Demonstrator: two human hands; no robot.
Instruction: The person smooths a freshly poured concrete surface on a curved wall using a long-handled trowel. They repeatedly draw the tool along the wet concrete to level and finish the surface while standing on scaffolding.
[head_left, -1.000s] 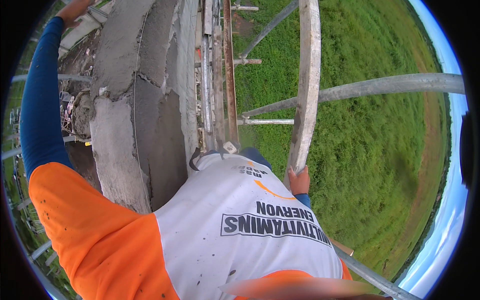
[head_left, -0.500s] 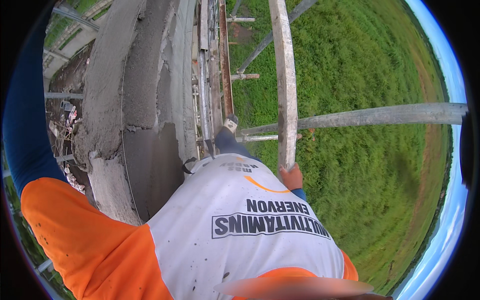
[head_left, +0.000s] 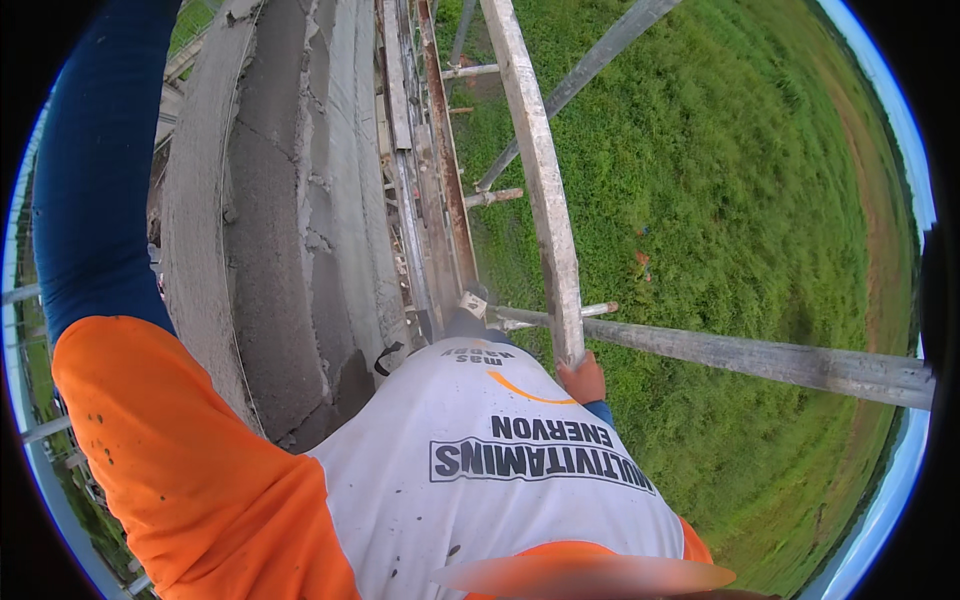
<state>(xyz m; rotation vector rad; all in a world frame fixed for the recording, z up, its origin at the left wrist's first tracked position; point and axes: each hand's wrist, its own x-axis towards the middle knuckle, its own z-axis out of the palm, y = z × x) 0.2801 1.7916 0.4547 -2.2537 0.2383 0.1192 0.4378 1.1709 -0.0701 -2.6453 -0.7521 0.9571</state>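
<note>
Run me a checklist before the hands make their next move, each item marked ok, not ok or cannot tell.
1. Right hand has a grip on the pale beam: ok, it holds the lower end of the visible length.
2. Left hand placed safely: cannot tell; only its blue sleeve shows, running out at the top.
3. Far end of the beam supported: cannot tell; it leaves the picture.
4. Beam clear of the grey pipe: cannot tell; they cross in this view.
5. Both feet in sight: not ok; one shoe shows.
6. Wall surface even: not ok; cracks and ragged edges show.
</note>
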